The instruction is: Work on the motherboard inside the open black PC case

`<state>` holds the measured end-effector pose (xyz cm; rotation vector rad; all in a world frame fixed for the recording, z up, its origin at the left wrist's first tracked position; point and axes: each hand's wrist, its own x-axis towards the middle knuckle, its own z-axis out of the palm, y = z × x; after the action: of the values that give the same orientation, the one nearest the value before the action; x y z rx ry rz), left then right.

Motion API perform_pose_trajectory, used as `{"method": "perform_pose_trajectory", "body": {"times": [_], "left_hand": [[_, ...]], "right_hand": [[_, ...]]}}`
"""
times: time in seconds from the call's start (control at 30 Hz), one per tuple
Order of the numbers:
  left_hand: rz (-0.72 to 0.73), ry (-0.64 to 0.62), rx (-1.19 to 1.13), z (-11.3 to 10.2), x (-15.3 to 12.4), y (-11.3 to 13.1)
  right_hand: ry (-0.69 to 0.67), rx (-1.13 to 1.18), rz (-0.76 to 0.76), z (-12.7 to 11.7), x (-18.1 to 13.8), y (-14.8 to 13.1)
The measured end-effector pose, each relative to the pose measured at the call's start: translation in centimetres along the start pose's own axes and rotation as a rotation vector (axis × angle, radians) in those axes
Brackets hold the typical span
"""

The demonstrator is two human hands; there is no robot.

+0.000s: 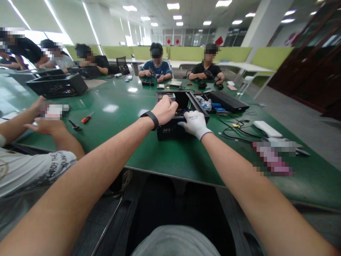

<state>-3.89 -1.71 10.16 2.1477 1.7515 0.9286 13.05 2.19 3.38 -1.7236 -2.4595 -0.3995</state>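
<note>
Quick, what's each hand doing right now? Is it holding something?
Left hand: fingers curled over the case; can't tell if it holds anything.
Right hand: gloved, closed on the case's near edge.

Bright; white rectangular ceiling lights (173,6) glare on glossy green tabletop (144,153); edges stretched; inside open black metal case (170,133) dark, perhaps blurred.

I sit at a glossy green table (149,156) bearing an open, boxy black computer case (170,131) at twelve o'clock, an orange-handled screwdriver (86,119) toward ten, looping black cables at one, a white oblong block (267,128) at two.
</note>
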Motion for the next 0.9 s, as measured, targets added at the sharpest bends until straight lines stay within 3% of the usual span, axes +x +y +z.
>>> {"method": "perform_pose_trajectory", "body": {"times": [0.17, 0.33, 0.5, 0.57, 0.73, 0.9], "left_hand": [[-0.028, 0.034, -0.043, -0.5, -0.9, -0.7], [-0.074, -0.01, 0.015, -1.8, -1.8, -1.1], [-0.04, -0.095, 0.137, -1.5, -1.3, 0.2], [-0.021, -0.156, 0.204, -0.6, -1.2, 0.9], [-0.132, -0.391, 0.449, 2.7, -1.9, 2.1], [0.087, -0.719, 0.711, 4.5, -3.1, 2.5]], "right_hand": [[-0.024, 0.005, 0.001, 0.4, 3.1, 0.3], [-0.011, 0.019, -0.033, 0.2, 0.8, 0.0], [0.049, 0.02, -0.055, -0.8, -5.1, -1.2], [0.067, 0.021, -0.06, -1.4, -8.1, -1.8], [0.087, 0.035, -0.067, -3.0, -15.6, -3.2], [0.087, 0.105, -0.08, -4.4, -21.3, -4.2]]}}
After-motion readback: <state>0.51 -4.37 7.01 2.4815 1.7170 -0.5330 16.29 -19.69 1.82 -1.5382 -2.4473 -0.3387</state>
